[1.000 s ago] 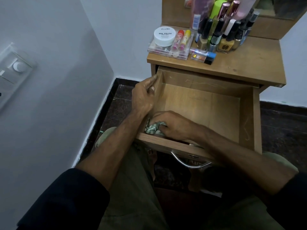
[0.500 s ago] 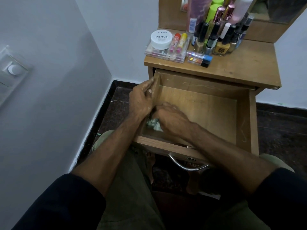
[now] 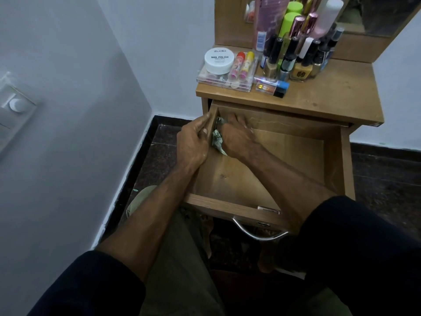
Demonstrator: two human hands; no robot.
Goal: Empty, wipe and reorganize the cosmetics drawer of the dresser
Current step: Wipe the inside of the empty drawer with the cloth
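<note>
You were in the wiping step: your right hand (image 3: 238,137) pressed a crumpled greenish cloth (image 3: 217,139) into the far left corner of the open drawer (image 3: 335,169), fingers curled over the wad and blurred, so their exact lie could not be told. Your left hand (image 3: 193,144) gripped the drawer's left wall, fingers wrapped over its top edge, steadying it. The drawer held nothing but the cloth; the cosmetics (image 3: 293,58) stood crowded on the tabletop (image 3: 337,96) above, with a white nail-polish-remover tub (image 3: 219,60) on a clear case (image 3: 225,82) at the left.

To do it well, you likely needed to drive the cloth right into the corner seam, then draw it along the back wall and across the bare floor panel, holding the drawer firm.

The dresser was of light brown wood and sat in a corner of white walls, a switch plate (image 3: 13,106) at the left, over a dark speckled floor (image 3: 157,156).
</note>
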